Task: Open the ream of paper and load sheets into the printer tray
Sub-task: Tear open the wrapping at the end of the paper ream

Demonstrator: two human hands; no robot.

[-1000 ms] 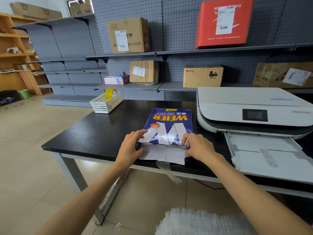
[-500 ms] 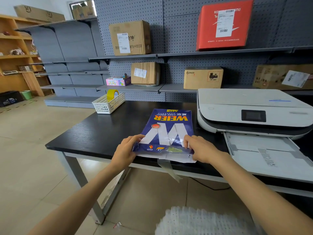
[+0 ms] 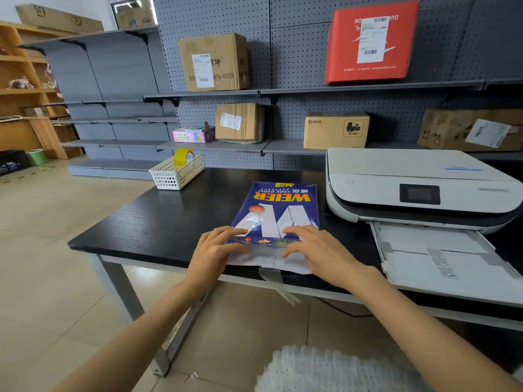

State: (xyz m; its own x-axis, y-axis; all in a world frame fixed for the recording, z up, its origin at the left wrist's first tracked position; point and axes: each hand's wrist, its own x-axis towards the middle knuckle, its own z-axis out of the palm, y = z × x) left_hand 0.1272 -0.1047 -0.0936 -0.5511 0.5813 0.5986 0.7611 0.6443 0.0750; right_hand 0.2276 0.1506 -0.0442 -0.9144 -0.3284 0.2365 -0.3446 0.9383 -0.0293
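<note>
At the near edge of the black table (image 3: pixel 147 222), your left hand (image 3: pixel 215 250) and right hand (image 3: pixel 317 250) are pressing flat, fingers spread, on the blue ream of paper (image 3: pixel 278 210), gripping nothing. Its white end flaps are lying unfolded toward you. The printer tray (image 3: pixel 441 261) is sitting pulled out just to the right.

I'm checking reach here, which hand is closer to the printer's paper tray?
Right. The right hand rests on the ream's near end, just left of the tray; the left hand is on the ream's far side from it.
</note>
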